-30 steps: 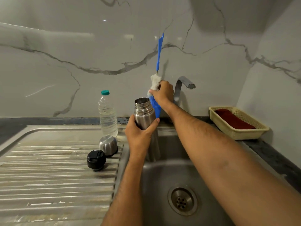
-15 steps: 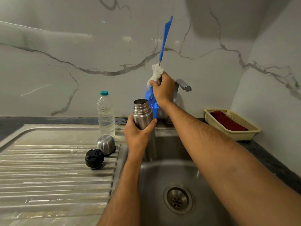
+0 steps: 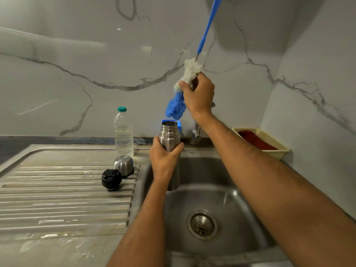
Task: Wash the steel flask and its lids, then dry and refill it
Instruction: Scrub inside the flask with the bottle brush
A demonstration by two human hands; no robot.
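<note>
**sinkwatcher:** Hands first: the left hand [image 3: 165, 162] is wrapped around the upper body of the steel flask [image 3: 170, 143], holding it upright over the sink [image 3: 215, 191] with the mouth open. The right hand [image 3: 199, 94] is up above it, fingers curled around the head of the bottle brush [image 3: 182, 93], right where the white fluffy part meets the blue bristles. The blue handle pokes up toward the top of the shot.

**drainboard_dan:** So which step is that?

**sinkwatcher:** My guess is washing the inside, about to start scrubbing. The brush tip hangs just above the flask mouth, not in it. Next move would need the bristle end lined up with that narrow opening and pushed straight down, flask held steady. Gripping it by the head looks awkward, so I'd shift to the handle at some point.

**drainboard_dan:** And the lids?

**sinkwatcher:** Both on the ribbed drainboard [image 3: 63, 191] left of the basin: the steel cup lid [image 3: 123, 165] and the black stopper [image 3: 111, 179], touching each other. A water bottle [image 3: 123, 132] stands just behind them. Off to the right there's a yellow basket [image 3: 269, 139] with a red cloth [image 3: 254, 140] in it.

**drainboard_dan:** Anything changed from a second ago?

**sinkwatcher:** The right hand has gone higher and taken the brush with it. Earlier the bristles sat beside the flask neck, now they're clear above it. Left hand's grip and the lids look the same.
</note>
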